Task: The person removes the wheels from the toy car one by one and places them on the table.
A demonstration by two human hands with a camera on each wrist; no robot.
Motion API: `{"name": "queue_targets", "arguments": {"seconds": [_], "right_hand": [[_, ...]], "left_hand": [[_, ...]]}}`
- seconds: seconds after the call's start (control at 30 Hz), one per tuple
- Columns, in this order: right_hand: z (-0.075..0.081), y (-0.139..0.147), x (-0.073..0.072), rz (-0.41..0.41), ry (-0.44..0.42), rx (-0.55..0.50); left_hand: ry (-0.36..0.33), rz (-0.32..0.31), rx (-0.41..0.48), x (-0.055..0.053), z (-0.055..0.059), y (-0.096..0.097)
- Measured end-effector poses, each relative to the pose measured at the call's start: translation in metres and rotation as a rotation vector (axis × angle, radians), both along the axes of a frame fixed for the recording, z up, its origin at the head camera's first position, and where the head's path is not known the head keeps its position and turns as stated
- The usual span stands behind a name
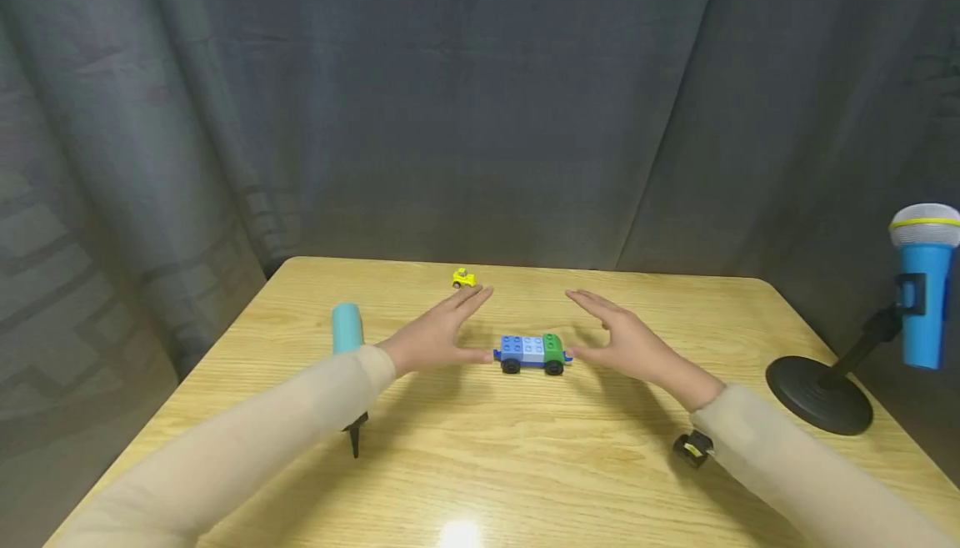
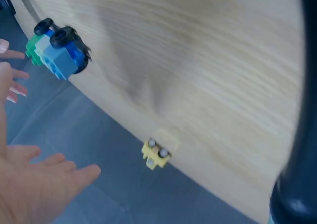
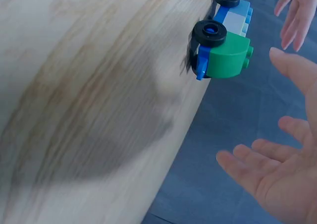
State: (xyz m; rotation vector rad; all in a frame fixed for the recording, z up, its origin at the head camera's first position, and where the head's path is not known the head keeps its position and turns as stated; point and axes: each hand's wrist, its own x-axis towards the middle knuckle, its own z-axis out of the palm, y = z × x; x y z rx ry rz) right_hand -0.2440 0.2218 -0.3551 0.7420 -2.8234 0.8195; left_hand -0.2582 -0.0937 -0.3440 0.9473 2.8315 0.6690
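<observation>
A toy car of building blocks (image 1: 532,349), blue, pale blue and green on black wheels, stands on the wooden table between the two hands. My left hand (image 1: 442,335) is at its blue end, fingers straight and thumb apart, the thumb tip right by the car's hitch. At the green end is my right hand (image 1: 630,344), likewise spread, its thumb tip near the front hook. Neither hand grips anything. From the right wrist view, the green block (image 3: 229,58) shows beside the right hand's thumb. Past the left fingertips sits a small yellow toy vehicle (image 1: 463,278).
To the left, a teal cylinder (image 1: 347,327) with a dark lower part is partly hidden by the left sleeve. A blue toy microphone (image 1: 926,302) on a round black base (image 1: 819,394) stands at the right. By the right cuff is a small black object (image 1: 693,449). Grey curtains hang behind.
</observation>
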Motion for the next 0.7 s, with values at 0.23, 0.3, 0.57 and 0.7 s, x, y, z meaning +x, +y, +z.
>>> {"name": "queue_targets", "arguments": {"seconds": [0.23,0.3,0.57,0.7], "right_hand": [[-0.006,-0.003,-0.008,-0.041,-0.187,-0.201],[-0.007,-0.005,-0.009,-0.056,-0.247,-0.239],[-0.016,-0.009,-0.011,-0.119,-0.477,-0.375],[-0.021,-0.011,-0.013,-0.119,-0.556,-0.45]], "left_hand": [[-0.114,0.094,0.183,-0.002,-0.01,0.017],[-0.147,0.111,0.218,-0.002,-0.013,0.022],[-0.26,0.158,0.329,0.0,-0.024,0.034],[-0.301,0.202,0.363,0.001,-0.028,0.037]]}}
